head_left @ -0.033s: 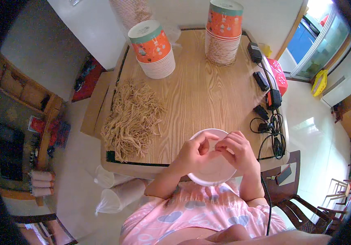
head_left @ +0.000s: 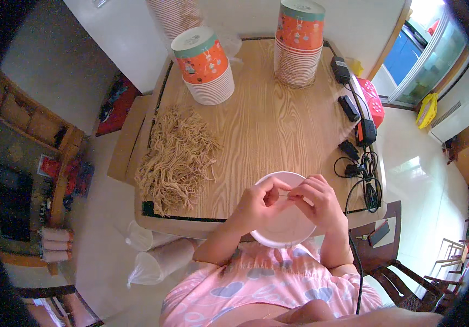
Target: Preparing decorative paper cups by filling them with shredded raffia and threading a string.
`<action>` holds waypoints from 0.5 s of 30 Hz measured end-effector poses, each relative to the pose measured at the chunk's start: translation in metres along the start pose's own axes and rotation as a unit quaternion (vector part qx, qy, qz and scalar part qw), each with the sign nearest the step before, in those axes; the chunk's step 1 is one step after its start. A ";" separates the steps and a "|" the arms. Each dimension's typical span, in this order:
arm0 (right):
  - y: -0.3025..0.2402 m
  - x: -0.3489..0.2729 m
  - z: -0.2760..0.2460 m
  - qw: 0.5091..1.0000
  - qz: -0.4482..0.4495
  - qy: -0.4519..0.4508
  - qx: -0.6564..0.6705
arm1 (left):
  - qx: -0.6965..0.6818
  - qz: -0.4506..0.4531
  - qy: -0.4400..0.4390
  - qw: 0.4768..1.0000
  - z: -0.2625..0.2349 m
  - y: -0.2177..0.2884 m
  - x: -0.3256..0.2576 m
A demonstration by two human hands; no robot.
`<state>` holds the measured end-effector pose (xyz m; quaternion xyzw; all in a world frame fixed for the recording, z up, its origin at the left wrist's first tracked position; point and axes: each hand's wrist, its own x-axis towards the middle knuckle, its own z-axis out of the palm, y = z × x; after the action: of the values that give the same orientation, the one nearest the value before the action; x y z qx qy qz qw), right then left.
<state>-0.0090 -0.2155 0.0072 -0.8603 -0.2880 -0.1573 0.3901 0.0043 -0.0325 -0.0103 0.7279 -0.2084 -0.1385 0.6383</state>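
Observation:
A white paper tub point(head_left: 286, 228) is at the near edge of the table, with its open mouth facing up towards me. Over its mouth, my left hand point(head_left: 260, 204) and my right hand point(head_left: 319, 203) are close together, fingers curled in a pinch. A short, thin strand point(head_left: 283, 195) like string spans the small gap between their fingertips. Its ends are hidden in my fingers. To the left of my hands lies a loose heap of tan twine pieces point(head_left: 177, 158).
Upside-down stacks of orange and green paper tubs point(head_left: 203, 65) point(head_left: 300, 43) stand at the back of the table. Black adapters and a coiled cable point(head_left: 366, 182) line the right edge. A dark wooden chair point(head_left: 392, 261) stands to the right; bagged tub stacks point(head_left: 163, 264) lie on the floor at left.
My left index finger, stretched towards the right hand before, has curled back into a pinch. The thin strand now shows between my hands.

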 end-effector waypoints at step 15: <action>0.004 -0.006 0.004 0.999 0.028 0.001 0.032 | 0.077 0.089 0.101 0.988 0.001 0.001 -0.002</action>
<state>-0.0113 -0.2170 -0.0002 -0.8548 -0.2685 -0.1382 0.4221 0.0021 -0.0327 -0.0093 0.7639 -0.2164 0.0097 0.6079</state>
